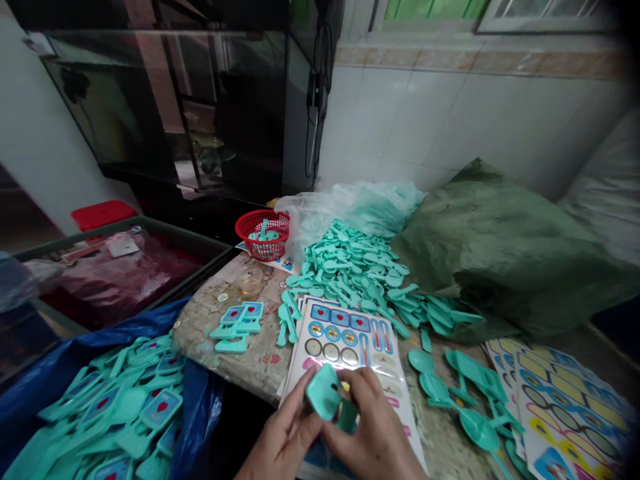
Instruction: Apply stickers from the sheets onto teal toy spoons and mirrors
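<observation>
Above the sticker sheets (345, 357) at the table's front edge, my left hand (293, 427) grips a teal plastic toy piece (323, 392) with a square, rounded head. My right hand (373, 427) closes on a darker green part (347, 415) just beside it; whether this belongs to the same piece is unclear. The top sheet carries hearts, round dials and thermometers. To the left on the table lie several teal pieces with heart stickers (245, 317). A large heap of teal toy pieces (350, 267) spreads behind the sheets.
A blue bag (200, 400) at lower left holds many stickered teal pieces (125, 407). At the back are a red basket (267, 250), a clear plastic bag (345, 200) and a green sack (510, 233). Teal spoons (480, 430) and more sticker sheets (565, 407) lie right.
</observation>
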`<state>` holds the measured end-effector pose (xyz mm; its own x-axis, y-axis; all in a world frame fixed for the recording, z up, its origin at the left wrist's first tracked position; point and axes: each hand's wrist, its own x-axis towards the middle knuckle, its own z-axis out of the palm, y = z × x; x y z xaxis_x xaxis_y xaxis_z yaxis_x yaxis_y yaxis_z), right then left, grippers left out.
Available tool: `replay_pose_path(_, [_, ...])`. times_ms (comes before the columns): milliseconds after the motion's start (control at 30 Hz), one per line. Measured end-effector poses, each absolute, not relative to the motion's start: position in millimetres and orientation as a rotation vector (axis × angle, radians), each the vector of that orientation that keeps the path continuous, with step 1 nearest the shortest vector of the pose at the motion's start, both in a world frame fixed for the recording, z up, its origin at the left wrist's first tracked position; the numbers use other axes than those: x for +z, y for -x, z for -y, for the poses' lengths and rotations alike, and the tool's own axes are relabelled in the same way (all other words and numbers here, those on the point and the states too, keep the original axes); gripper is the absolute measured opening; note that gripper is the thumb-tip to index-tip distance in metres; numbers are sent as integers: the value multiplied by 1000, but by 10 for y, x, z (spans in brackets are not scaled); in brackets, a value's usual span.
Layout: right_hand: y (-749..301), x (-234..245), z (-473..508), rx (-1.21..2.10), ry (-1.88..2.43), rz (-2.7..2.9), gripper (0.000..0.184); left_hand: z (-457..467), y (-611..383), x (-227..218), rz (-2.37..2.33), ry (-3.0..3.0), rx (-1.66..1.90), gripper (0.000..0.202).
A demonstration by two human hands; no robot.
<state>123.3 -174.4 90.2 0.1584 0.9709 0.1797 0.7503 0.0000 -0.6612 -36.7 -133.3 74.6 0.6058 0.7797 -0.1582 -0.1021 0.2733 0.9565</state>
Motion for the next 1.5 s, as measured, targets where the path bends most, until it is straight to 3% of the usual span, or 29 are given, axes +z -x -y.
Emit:
replay_pose_path(233, [-1300,943,1618,859,1728,1377,41,1289,307,685,-816,-552,765,53])
replay_pose_path(433, [-1577,987,1281,946,1907,1081,48,1097,251,696,-670,-306,922,38])
replay_pose_path(567, [-1594,916,1115,881,1831,1253,38,1012,249,709,-571,-410,869,28])
replay_pose_path(1000, [-1884,660,628,566,1857,1325,44,849,291,658,-646,-593,802,28])
replay_pose_path(1500, [-1961,475,462,307,2088,1479,19,827,125,513,-663,-582,725,20])
